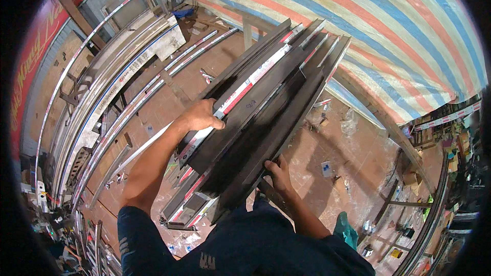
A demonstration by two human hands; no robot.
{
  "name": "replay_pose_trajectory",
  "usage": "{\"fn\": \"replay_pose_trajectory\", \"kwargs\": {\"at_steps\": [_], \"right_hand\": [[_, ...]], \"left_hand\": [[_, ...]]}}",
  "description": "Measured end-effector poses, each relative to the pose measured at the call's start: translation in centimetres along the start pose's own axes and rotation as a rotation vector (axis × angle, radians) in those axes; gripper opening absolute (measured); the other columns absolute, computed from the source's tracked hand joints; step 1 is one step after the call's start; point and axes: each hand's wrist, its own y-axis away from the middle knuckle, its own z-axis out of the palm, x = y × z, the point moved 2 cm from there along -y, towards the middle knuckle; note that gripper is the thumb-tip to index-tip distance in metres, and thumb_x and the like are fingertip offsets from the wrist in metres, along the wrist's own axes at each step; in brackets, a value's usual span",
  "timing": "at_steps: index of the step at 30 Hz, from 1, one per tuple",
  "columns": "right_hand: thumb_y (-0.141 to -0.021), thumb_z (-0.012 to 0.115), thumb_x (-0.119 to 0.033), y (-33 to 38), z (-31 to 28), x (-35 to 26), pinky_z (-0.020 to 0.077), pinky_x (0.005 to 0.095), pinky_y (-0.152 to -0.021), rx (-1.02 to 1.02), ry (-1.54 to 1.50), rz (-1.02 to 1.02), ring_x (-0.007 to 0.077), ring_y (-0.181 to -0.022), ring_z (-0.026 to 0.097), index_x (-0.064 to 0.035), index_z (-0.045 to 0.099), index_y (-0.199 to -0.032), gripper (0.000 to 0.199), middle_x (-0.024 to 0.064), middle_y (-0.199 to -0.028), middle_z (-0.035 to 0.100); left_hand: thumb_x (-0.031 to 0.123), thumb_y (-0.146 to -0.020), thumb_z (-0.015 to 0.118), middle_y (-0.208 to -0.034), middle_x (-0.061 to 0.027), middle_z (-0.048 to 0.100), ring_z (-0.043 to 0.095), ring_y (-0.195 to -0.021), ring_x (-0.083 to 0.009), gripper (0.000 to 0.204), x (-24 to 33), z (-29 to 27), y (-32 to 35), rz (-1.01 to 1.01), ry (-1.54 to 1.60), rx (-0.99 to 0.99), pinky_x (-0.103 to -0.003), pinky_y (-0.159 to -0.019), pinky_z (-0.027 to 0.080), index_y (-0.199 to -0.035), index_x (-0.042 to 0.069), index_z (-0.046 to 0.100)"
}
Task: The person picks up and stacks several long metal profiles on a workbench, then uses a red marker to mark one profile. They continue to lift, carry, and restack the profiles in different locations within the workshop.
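A bundle of long dark metal profiles [240, 145] slants across the middle, from just in front of my body up to the far right. Red-and-white protective film [255, 79] runs along some of their edges. My left hand [202, 116] is closed over the left side of the bundle, its thumb lying on a filmed edge. Lower on the right side, my right hand [279, 173] grips the outer edge of a dark profile, thumb on top and the other fingers partly hidden beneath. Shorter profile ends [192, 202] show below the bundle at its near end.
Long pale profiles and boards [125, 79] are stacked along the left. A striped tarpaulin [399, 30] hangs behind the bundle. On the right, a dark metal rack [434, 209] stands beside small loose items. Scraps and a small packet [327, 168] lie on the tiled floor [353, 148].
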Motion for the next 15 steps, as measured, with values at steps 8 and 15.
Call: {"fn": "replay_pose_trajectory", "kwargs": {"at_steps": [8,15], "right_hand": [[-0.094,0.065,-0.021,-1.5,-3.3,4.6,0.0536,0.0387,-0.096,-0.1,-0.108,0.027,0.0242,-0.111,0.065,-0.0037,0.055,-0.142,0.052,0.0114,-0.125,0.067],[-0.099,0.066,-0.039,1.6,-2.0,1.4,0.0498,0.0454,-0.108,-0.126,-0.39,0.174,0.0324,-0.125,0.062,-0.0063,0.049,-0.151,0.063,0.0129,-0.141,0.061]], "left_hand": [[0.038,-0.07,0.087,-0.124,-0.0315,0.07,0.069,-0.117,-0.0406,0.092,5.5,4.7,2.9,0.056,0.046,-0.258,-0.042,-0.106,0.051,-0.141,-0.011,0.055],[0.032,-0.073,0.085,-0.144,-0.0353,0.057,0.058,-0.135,-0.0422,0.1,7.2,7.5,2.6,0.035,0.042,-0.16,-0.042,-0.116,0.044,-0.152,-0.011,0.04]]}}
